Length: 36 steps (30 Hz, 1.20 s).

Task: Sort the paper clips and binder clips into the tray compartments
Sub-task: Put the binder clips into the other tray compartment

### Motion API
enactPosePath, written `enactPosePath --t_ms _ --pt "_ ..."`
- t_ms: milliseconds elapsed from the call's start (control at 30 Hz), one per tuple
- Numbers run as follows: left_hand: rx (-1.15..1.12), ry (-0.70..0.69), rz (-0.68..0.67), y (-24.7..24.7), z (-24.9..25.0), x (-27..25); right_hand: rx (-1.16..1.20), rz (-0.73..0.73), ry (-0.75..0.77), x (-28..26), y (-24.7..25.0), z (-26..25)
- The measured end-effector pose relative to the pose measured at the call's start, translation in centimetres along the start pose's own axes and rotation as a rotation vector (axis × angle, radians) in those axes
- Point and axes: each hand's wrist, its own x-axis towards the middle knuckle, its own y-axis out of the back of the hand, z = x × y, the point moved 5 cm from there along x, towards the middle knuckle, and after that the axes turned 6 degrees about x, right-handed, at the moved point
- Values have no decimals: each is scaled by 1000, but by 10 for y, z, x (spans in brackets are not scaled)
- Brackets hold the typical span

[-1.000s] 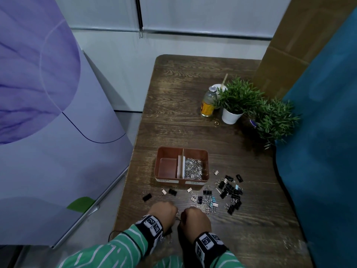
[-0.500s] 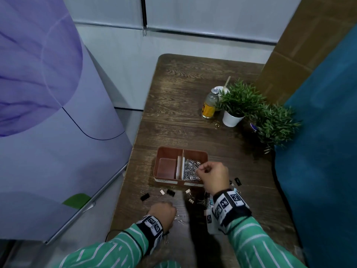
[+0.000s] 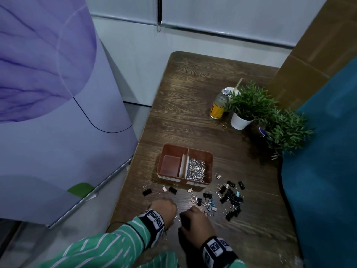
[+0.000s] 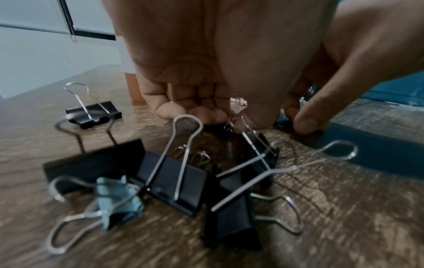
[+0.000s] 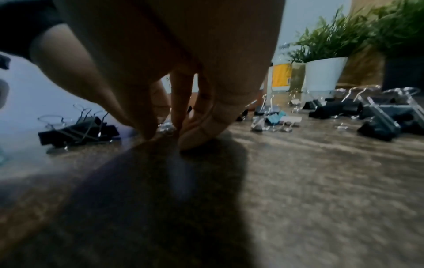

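The brown tray (image 3: 209, 157) stands mid-table; its left compartment (image 3: 171, 165) holds nothing and its right one holds a heap of silver paper clips (image 3: 195, 169). Binder clips (image 3: 230, 198), mostly black, lie scattered in front and to the right of it. Both hands are low at the table's near edge. My left hand (image 3: 166, 208) has curled fingers, and its thumb and fingertips (image 4: 229, 119) pinch a small paper clip (image 4: 229, 126) behind several black binder clips (image 4: 174, 181). My right hand (image 3: 193, 219) points down, thumb and fingers (image 5: 160, 134) closing on shiny paper clips (image 5: 166, 127) on the wood.
Two potted plants (image 3: 249, 105) (image 3: 286, 130) and a glass bottle (image 3: 217, 107) stand at the far right. Blue fabric (image 3: 318, 171) borders the table's right side. A purple panel (image 3: 58, 93) stands left of the table. Two black binder clips (image 3: 146, 192) lie near the left edge.
My right hand went out over the tray's right compartment half a second ago and has come back down beside the left hand. The left hand stayed in place.
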Motion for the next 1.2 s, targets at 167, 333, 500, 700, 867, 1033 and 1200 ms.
enactPosePath --t_ms 167,333,500,700,867,1033,1200 --pt "-15 -6 4 -2 -3 -2 -105 91 -41 6 -7 -2" --pt "-209 -14 68 28 -9 -16 -197 75 -67 3 -10 3" --pt "-760 -90 238 97 -12 -4 -262 62 -147 -6 -10 3" --pt "-605 55 313 134 -24 70 -236 93 -212 -21 -18 18" --pt "-545 -2 441 131 -30 73 -102 142 -300 -29 -14 29" --pt "-766 -112 636 115 -39 34 231 342 -283 -18 28 22" --pt "-582 -97 448 54 -29 3 502 599 -153 18 108 3"
